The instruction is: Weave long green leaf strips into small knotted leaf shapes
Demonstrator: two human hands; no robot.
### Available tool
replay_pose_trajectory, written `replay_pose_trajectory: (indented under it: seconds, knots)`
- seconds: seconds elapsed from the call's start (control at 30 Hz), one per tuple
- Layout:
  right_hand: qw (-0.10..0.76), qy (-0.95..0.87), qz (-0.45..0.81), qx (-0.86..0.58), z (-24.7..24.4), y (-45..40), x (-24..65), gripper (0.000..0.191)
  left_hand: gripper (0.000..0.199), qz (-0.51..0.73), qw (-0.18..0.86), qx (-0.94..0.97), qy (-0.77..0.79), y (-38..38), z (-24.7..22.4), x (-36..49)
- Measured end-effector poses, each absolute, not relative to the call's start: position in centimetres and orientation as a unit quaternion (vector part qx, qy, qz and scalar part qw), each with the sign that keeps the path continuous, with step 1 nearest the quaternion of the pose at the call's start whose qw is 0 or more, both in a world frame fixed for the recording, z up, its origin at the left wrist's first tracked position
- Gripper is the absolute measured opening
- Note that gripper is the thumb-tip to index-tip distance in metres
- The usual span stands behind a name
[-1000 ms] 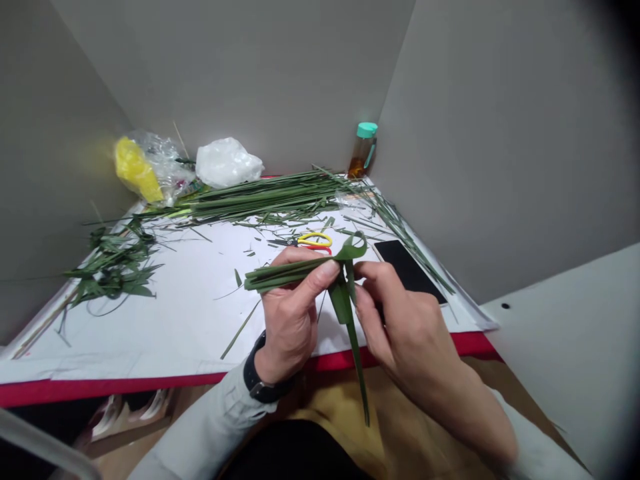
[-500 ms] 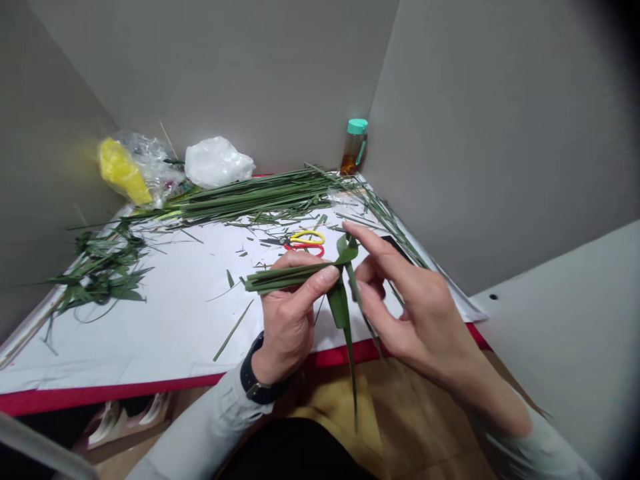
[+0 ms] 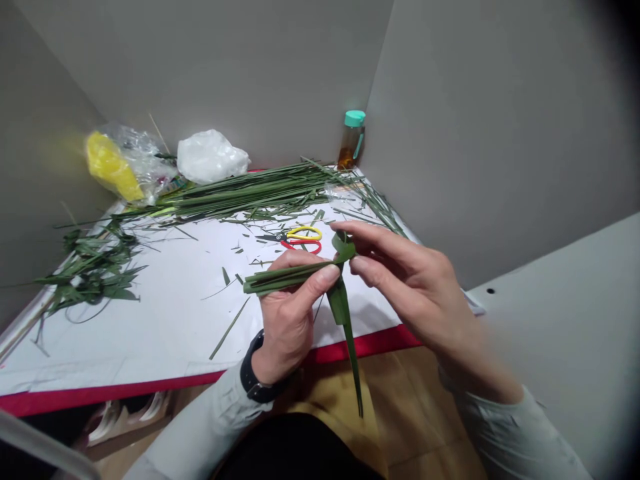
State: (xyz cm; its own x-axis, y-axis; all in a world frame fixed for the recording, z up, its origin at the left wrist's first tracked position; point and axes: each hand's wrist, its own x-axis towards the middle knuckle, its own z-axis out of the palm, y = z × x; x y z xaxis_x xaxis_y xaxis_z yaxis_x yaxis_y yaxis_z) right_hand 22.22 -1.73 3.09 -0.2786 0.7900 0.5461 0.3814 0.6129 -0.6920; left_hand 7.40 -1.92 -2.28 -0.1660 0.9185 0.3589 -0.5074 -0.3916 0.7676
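Note:
My left hand (image 3: 290, 307), with a dark watch at its wrist, is closed around a bundle of folded green leaf strips (image 3: 280, 279). Its thumb presses the bundle near a folded knot, from which a long leaf tail (image 3: 350, 353) hangs down past the table edge. At the top of the knot a leaf strip (image 3: 343, 245) curls into a loop. My right hand (image 3: 410, 280) is at this loop, its thumb against the right side and its index finger over the top. Its other fingers are partly hidden behind the thumb.
Scissors (image 3: 300, 239) with yellow and red handles lie beyond my hands among leaf scraps. Long green leaves (image 3: 250, 191) lie across the back, near a white plastic bag (image 3: 213, 157), a yellow bag (image 3: 113, 167) and a bottle (image 3: 351, 140). Tangled leaf pieces (image 3: 95, 267) lie left.
My right hand has moved up and closed in on the loop at the knot; before, its fingers were spread beside a hanging strip. My left hand keeps its hold. The view has shifted slightly.

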Motion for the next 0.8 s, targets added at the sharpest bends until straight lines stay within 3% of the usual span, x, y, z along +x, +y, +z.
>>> replay_pose_trajectory:
  seconds: [0.1,0.17,0.33,0.43,0.8]
  knots:
    - [0.472,-0.742,0.262,-0.397,3.0,-1.6,22.1,0.029,0.013,0.723,0.497,0.411,0.247,-1.8,-2.3,7.4]
    - [0.485,-0.746,0.211,-0.405,2.8,-1.7,21.8,0.024,0.013,0.724,0.497,0.406,0.254,-1.8,-2.3,7.4]
    - [0.451,-0.794,-0.125,-0.388,2.4,-2.2,21.2,0.019,0.012,0.723,0.492,0.400,0.273,-1.8,-2.7,7.4]
    - [0.401,-0.801,-0.237,-0.375,2.7,-2.2,21.4,0.016,0.012,0.719,0.497,0.400,0.276,-1.9,-2.7,7.5]
    - [0.417,-0.820,-0.194,-0.341,3.9,-1.7,22.1,0.007,0.011,0.706,0.521,0.396,0.270,-2.1,-2.5,7.7]
